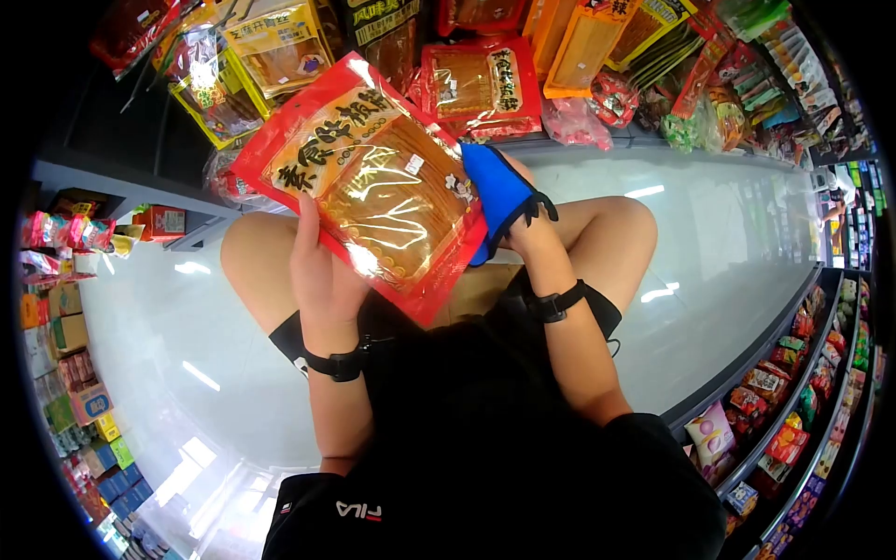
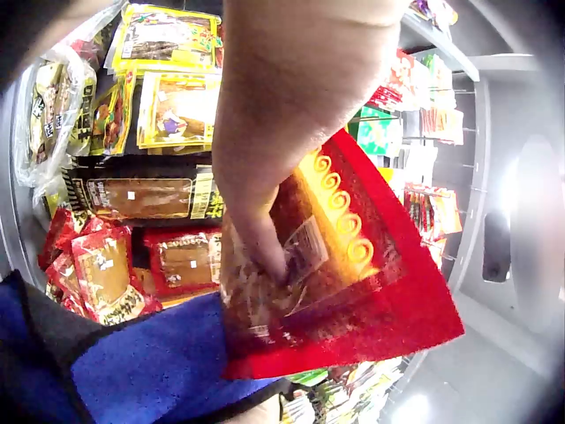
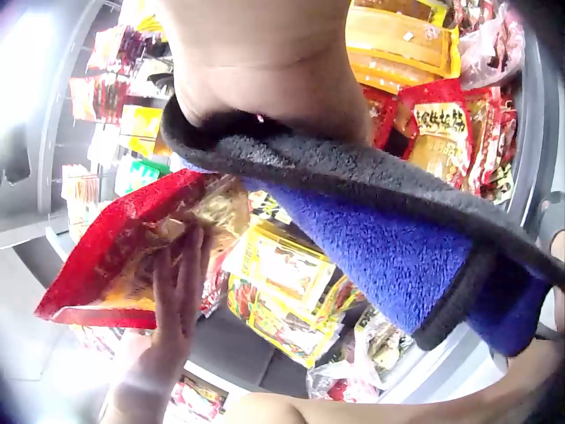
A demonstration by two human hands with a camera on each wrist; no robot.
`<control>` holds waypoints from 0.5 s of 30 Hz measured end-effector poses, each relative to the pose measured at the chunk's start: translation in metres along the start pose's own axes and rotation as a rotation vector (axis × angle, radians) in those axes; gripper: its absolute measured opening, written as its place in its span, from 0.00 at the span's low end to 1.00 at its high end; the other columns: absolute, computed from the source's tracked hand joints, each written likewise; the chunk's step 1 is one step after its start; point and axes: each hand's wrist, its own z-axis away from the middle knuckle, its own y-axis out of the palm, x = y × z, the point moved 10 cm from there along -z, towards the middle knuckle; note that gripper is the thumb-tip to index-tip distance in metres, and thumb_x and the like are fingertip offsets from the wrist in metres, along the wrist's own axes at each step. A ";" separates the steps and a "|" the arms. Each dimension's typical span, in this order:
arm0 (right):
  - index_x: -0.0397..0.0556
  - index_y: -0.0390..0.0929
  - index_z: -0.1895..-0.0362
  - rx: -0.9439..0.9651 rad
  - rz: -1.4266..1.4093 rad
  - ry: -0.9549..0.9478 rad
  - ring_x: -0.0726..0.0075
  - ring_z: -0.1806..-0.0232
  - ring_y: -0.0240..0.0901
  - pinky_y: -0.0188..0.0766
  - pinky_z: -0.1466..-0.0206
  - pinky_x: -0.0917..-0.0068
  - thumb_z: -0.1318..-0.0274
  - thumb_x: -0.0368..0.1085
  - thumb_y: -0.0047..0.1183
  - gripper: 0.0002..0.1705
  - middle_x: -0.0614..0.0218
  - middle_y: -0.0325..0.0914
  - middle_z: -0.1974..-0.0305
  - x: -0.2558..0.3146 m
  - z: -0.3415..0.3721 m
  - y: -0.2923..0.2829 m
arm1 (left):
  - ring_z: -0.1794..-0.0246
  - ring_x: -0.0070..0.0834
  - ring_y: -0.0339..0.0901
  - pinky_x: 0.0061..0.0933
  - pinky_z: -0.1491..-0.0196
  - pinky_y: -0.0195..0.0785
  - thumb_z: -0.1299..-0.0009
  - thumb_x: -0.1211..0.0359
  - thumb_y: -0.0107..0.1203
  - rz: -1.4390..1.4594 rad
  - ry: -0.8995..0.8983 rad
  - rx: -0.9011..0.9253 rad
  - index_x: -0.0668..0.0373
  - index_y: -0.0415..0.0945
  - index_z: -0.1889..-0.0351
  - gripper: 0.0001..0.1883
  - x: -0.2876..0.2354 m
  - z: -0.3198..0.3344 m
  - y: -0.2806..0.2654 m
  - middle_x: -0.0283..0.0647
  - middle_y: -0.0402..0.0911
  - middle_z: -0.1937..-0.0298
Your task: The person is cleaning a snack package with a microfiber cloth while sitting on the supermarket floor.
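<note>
A red-bordered flat snack package (image 1: pixel 401 201) with a clear window is held tilted above the lap. My left hand (image 1: pixel 327 271) grips its lower left edge, thumb in front; the left wrist view shows fingers of that hand (image 2: pixel 282 115) against the package's back (image 2: pixel 353 309). At the package's right edge, my right hand (image 1: pixel 530 233) holds a blue cloth (image 1: pixel 499 191) with dark trim. The cloth (image 3: pixel 380 247) hides most of the right fingers, also in the right wrist view, where left fingers (image 3: pixel 181 283) spread behind the package (image 3: pixel 115 256).
Flat snack packs, red (image 1: pixel 481 84), orange (image 1: pixel 583 47) and yellow (image 1: pixel 280 47), lie on the shelf ahead. Shelves with small packs (image 1: pixel 784 439) curve along the right. Boxes (image 1: pixel 93 403) stand at the left. Bent knees frame the pale floor (image 1: pixel 728 243).
</note>
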 end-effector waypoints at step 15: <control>0.42 0.76 0.46 0.001 0.077 -0.384 0.71 0.64 0.80 0.79 0.65 0.74 0.29 0.46 0.49 0.21 0.66 0.81 0.60 0.051 0.044 -0.002 | 0.37 0.35 0.72 0.40 0.36 0.69 0.25 0.77 0.48 -0.448 0.136 -0.131 0.63 0.62 0.32 0.23 -0.001 -0.001 0.003 0.43 0.73 0.36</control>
